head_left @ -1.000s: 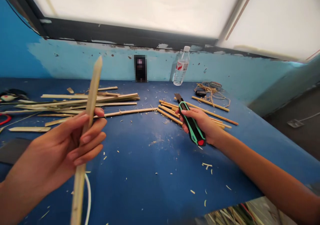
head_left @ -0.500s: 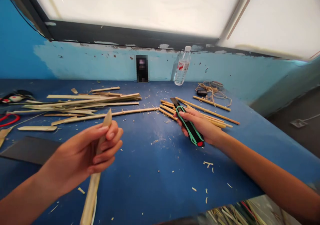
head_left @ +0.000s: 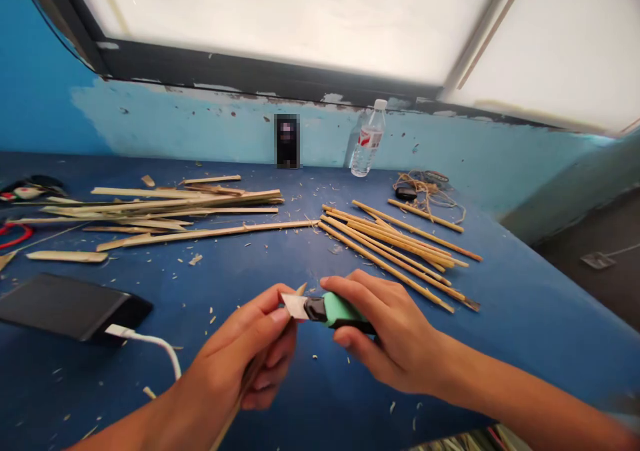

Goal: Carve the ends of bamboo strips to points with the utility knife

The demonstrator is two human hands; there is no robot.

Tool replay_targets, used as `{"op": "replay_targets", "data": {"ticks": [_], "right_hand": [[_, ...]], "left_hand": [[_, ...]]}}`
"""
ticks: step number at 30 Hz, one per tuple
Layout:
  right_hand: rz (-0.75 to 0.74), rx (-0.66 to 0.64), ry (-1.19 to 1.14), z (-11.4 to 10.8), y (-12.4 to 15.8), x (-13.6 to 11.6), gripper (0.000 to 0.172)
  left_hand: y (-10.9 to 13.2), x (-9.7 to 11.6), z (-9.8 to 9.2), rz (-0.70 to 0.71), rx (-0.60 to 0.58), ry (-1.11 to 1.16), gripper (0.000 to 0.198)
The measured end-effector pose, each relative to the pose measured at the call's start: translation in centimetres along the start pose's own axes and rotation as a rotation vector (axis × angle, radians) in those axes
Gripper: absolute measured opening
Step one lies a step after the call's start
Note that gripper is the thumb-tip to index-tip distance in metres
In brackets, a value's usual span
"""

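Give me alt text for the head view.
A green utility knife in the right hand's grip has its blade near the tip of a strip in the left hand's grip. More strips and thin sticks lie on the blue table.

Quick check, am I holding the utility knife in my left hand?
No, the green-and-black utility knife is in your right hand, while your left hand grips a narrow strip.

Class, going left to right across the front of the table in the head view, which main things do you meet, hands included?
Black box, white cable, left hand, knife, right hand.
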State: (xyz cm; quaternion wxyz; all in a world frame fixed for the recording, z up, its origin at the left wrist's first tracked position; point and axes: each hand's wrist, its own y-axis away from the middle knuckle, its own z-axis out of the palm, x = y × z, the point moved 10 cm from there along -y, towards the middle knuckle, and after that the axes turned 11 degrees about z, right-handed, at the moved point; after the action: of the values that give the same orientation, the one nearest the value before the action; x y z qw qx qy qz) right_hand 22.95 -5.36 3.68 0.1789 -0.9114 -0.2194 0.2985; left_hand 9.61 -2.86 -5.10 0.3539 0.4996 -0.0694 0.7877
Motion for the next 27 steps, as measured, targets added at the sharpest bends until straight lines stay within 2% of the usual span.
{"op": "replay_targets", "data": {"ticks": [4, 9, 15, 17, 21, 27], "right_hand": [[0.000, -0.038, 0.008, 0.8, 0.3, 0.2, 0.041], [-0.067, -0.053, 0.048, 1.0, 0.7, -0.5, 0.041], [-0.089, -0.068, 0.125, 1.8, 0.8, -0.7, 0.041], [-0.111, -0.047, 0.156, 1.9, 0.9, -1.1, 0.042], [-0.134, -0.012, 0.200, 1.7, 1.1, -1.7, 0.043], [-0.126, -0.012, 0.186, 1.9, 1.3, -1.8, 0.042]], "left_hand": [[1.0, -1.9, 1.5, -0.093, -0.101, 0.008, 0.038], [1.6, -1.7, 1.1, 0.000, -0.104, -0.214, 0.043], [2.0, -2.7, -0.1, -0.093, -0.018, -0.359, 0.055], [1.8, -2.7, 0.1, -0.046, -0.030, -0.348, 0.055], [1.5, -1.6, 0.1, 0.163, -0.003, -0.352, 0.049], [1.3, -0.8, 0.2, 0.229, -0.054, -0.519, 0.048]]}}
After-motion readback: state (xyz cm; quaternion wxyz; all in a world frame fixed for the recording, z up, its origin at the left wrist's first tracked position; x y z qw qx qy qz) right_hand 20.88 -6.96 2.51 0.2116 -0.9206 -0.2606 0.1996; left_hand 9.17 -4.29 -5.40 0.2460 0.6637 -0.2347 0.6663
